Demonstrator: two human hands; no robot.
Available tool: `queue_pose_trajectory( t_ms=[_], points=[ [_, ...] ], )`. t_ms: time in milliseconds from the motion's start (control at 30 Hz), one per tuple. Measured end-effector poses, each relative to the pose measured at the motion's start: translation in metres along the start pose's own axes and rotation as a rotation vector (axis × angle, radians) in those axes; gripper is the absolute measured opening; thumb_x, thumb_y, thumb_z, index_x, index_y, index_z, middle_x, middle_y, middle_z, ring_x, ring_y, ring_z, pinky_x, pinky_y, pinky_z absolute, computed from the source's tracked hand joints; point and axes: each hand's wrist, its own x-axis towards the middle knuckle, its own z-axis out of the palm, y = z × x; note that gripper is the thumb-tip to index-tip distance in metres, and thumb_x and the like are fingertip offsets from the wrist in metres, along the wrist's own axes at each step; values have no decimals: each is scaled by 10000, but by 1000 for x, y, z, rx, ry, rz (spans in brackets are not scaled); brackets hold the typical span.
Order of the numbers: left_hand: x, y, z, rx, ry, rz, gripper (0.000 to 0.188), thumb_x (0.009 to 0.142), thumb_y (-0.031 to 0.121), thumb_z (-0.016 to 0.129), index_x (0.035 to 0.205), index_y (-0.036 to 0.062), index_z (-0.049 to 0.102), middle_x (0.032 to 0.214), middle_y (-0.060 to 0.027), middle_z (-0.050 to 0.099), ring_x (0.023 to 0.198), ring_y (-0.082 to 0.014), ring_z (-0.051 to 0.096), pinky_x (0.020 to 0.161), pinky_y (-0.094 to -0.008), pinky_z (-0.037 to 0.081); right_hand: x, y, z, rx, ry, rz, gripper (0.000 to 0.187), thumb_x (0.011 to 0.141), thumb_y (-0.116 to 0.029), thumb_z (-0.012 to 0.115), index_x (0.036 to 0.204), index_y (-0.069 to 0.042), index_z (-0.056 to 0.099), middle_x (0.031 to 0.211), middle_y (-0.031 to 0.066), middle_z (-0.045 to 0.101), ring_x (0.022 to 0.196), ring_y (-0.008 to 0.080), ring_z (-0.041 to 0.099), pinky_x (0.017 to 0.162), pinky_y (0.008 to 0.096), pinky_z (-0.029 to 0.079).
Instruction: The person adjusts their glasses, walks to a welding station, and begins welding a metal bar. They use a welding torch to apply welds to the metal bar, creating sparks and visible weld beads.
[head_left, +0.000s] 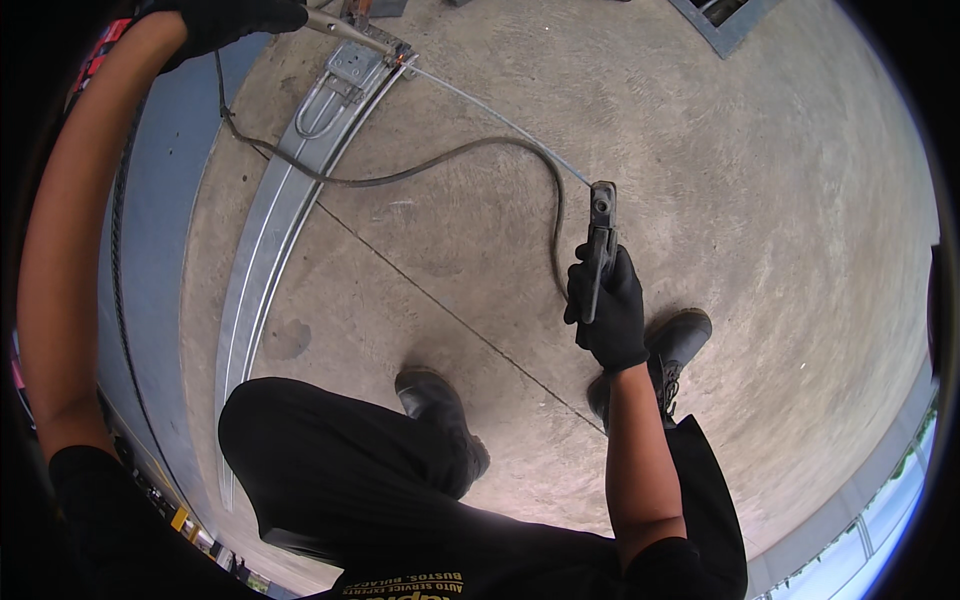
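My right hand [620, 310], in a black glove, is closed round a dark electrode holder [602, 215]. Out of its jaw a long thin welding rod [500, 118] slants up and left. The rod's far tip meets a small orange glow at the end of a long steel channel [285, 200]. At the top left my left hand [230, 22], also gloved, is closed on a metal bar [345, 30] leading to that same end; part of the grip is cut off by the frame. A bolted plate [352, 65] and a U-shaped steel loop [318, 112] sit on the channel.
A black cable [450, 155] snakes over the channel and concrete floor [770, 220] towards my right hand. My boots [435, 400] stand below. A blue-grey surface [160, 190] borders the left, and a metal frame [725, 25] lies at the top right.
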Motion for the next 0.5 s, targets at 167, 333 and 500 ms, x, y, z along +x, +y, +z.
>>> queue_pose_trajectory(
  t_ms=[167, 333, 500],
  points=[
    [-3, 1, -1, -10, -3, -20, 514, 888, 460, 689, 1215, 64, 718, 1155, -177, 727, 1098, -334, 675, 962, -409, 509, 2, 2, 0, 20, -19, 4, 137, 975, -77, 629, 1099, -83, 569, 858, -20, 596, 677, 42, 541, 560, 219, 445],
    [-7, 7, -3, -46, 8, -12, 516, 886, 458, 693, 1219, 65, 717, 1157, -176, 727, 1096, -331, 676, 963, -406, 507, 3, 5, -1, -7, -15, 7, 150, 988, -87, 604, 1133, -70, 567, 903, -1, 634, 715, 50, 580, 582, 212, 464],
    [-9, 4, -1, -25, 26, 45, 510, 886, 456, 694, 1212, 64, 721, 1156, -175, 729, 1095, -326, 679, 965, -403, 507, 5, 5, -1, 14, -23, -22, 148, 985, -89, 610, 1124, -67, 565, 894, 1, 630, 716, 60, 579, 590, 215, 466]
  ],
)
